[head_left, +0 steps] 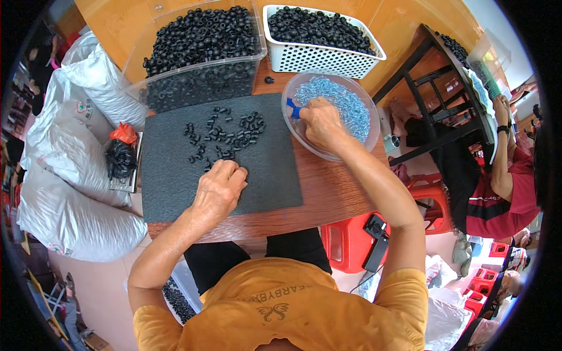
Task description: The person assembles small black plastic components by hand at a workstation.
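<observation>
My left hand (221, 187) rests on the dark grey mat (170, 164), its fingers curled together at the near edge of a scatter of small black plastic parts (237, 139). Whatever is between those fingertips is hidden. Over a round clear plastic bowl (288, 126), my right hand (322, 124) reaches down into a heap of tiny shiny light-blue pieces (348, 111). Its fingers are pinched together, and I cannot make out what they hold. Something bright blue, like a strip of tape (293, 108), is wrapped around a digit of that hand.
Behind the mat stand a clear bin (202, 88) and a white perforated basket (316, 58), both full of black parts. White sacks (82, 210) line the left side. Right of the wooden table (345, 193) are red stools (351, 243), a dark-framed table (436, 140) and another person (509, 187).
</observation>
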A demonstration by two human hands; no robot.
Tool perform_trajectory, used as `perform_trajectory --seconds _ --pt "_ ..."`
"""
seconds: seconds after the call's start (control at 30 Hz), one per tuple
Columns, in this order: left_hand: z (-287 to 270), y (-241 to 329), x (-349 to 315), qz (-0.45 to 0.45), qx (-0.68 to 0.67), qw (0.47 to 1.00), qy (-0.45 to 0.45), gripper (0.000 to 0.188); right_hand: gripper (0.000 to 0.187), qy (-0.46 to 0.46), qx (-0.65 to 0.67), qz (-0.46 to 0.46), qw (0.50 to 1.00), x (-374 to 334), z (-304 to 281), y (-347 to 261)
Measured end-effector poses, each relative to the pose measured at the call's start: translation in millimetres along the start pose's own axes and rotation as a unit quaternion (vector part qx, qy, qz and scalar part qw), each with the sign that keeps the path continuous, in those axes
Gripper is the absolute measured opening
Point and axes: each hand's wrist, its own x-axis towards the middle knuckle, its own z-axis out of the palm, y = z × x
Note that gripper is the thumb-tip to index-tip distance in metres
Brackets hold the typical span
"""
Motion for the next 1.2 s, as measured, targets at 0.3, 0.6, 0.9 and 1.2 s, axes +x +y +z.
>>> perform_trajectory --seconds 0.3,0.6,0.9,1.2 --pt "-1.2 4.5 -5.3 -0.012 0.052 0.998 0.026 0.026 0.007 0.042 0.061 0.106 0.992 -16.0 -27.5 21.1" --pt "1.7 4.6 -10.2 0.001 0.053 0.998 0.045 0.021 0.017 -0.081 0.134 0.024 0.987 -24.6 -22.5 4.4" --pt "2.2 1.8 -19.0 0.001 0.160 0.986 0.040 0.026 0.023 -0.097 0.091 0.058 0.989 -17.3 -20.4 -7.9" --pt "-16.5 18.5 -17.4 -0.405 -0.507 0.750 0.126 0.013 0.021 -0.056 0.255 0.180 0.948 -27.7 -64.9 -53.5"
